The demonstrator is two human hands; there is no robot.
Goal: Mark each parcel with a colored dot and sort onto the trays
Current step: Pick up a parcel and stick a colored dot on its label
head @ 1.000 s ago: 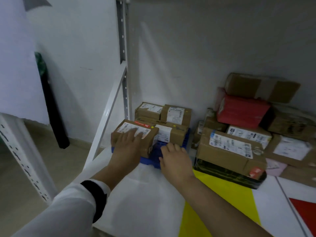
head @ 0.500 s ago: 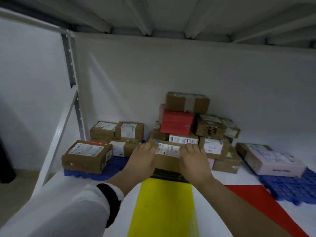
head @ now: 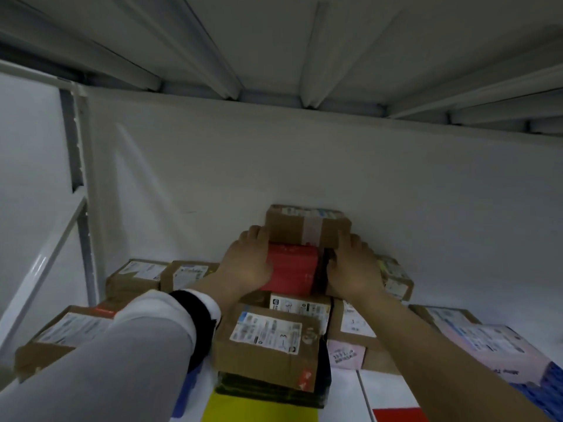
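Top parcel (head: 307,226): crowns the stack (head: 268,336) at the shelf's (head: 342,394) back edge, on the red parcel (head: 292,274).
Fingers: left hand (head: 248,264) and right hand (head: 353,271) press its two ends, fingers together and straight.
Risk: we judge a squeeze-only lift may slip, toppling the stack.

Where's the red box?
In the head view, the red rectangular parcel sits mid-pile, directly under the taped brown cardboard box, between the left hand and the right hand.
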